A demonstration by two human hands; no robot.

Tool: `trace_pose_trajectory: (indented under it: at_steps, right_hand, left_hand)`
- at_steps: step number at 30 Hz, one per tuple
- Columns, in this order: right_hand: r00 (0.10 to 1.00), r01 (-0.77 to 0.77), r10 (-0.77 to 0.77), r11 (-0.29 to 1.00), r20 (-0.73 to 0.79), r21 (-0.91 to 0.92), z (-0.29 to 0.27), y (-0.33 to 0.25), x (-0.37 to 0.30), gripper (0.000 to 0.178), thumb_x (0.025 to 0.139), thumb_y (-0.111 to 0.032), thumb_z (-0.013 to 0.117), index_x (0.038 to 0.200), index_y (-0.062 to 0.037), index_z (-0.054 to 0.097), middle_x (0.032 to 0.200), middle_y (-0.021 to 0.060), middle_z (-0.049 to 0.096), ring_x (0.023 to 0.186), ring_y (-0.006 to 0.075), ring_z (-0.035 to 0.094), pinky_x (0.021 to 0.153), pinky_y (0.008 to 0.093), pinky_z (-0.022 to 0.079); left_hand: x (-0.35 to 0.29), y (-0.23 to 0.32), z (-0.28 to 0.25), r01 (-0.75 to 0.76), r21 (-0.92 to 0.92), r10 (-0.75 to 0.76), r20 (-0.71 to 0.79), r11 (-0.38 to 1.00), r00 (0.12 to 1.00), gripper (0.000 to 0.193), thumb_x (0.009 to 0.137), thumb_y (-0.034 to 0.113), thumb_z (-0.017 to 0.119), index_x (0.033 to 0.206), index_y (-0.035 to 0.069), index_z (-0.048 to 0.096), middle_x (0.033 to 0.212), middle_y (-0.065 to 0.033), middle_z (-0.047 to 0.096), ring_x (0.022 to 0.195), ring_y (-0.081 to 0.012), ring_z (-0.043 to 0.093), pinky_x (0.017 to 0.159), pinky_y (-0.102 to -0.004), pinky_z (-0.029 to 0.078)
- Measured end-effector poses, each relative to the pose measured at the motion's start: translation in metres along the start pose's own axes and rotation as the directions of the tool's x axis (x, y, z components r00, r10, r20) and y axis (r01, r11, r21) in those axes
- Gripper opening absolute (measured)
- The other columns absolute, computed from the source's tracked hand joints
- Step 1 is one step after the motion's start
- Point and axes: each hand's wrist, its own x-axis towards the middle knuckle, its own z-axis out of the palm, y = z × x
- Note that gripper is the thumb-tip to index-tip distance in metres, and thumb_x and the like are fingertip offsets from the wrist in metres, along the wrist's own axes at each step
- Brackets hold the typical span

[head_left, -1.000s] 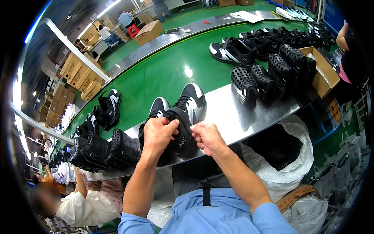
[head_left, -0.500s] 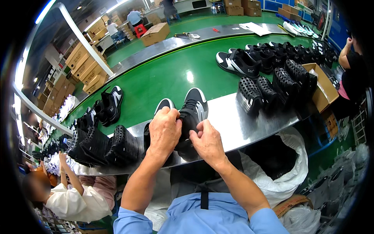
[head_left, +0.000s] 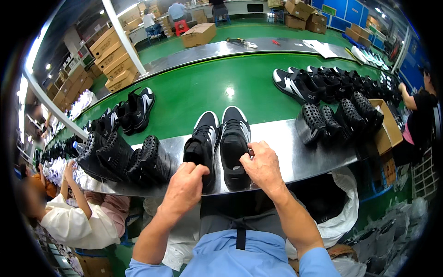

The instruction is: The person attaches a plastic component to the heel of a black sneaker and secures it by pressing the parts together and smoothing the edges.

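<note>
Two black sneakers with white-and-grey toes stand side by side in front of me, toes pointing away, over the edge between green belt and metal ledge. My left hand (head_left: pixel 184 185) is closed at the heel collar of the left sneaker (head_left: pixel 206 127), with curled fingers and the thumb over its opening. At the right side of the opening of the right sneaker (head_left: pixel 236 134), my right hand (head_left: pixel 262 165) has thumb and forefinger pinched on the collar. The insides of both sneakers show partly; my fingers hide some of the left one's collar.
Stacked black perforated soles (head_left: pixel 110 157) stand on the ledge at left, more soles (head_left: pixel 314 122) at right beside an open carton (head_left: pixel 387 129). Black sneakers (head_left: pixel 295 87) line the green belt (head_left: pixel 198 85). A white sack (head_left: pixel 346 198) hangs below the ledge; co-workers sit left and stand right.
My left hand has moved back from between the two sneakers to the left one's heel, uncovering both. My right hand stays by the right sneaker's collar. The whole view has shifted.
</note>
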Motion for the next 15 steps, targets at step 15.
trace_pose_trajectory:
  at_steps: [15]
  right_hand:
    - [0.592, 0.805, -0.740, 0.532, 0.318, -0.261, -0.004, -0.033, 0.064, 0.005, 0.080, -0.012, 0.066, 0.084, -0.0085, 0.068, 0.102, 0.0079, 0.059, 0.098, 0.0277, 0.059, 0.077, 0.0383, 0.057]
  left_hand:
    - [0.027, 0.036, 0.028, 0.155, 0.127, -0.163, 0.053, 0.980, 0.985, 0.030, 0.086, 0.013, 0.072, 0.116, 0.015, 0.073, 0.093, -0.0181, 0.064, 0.095, -0.0382, 0.062, 0.081, -0.0493, 0.052]
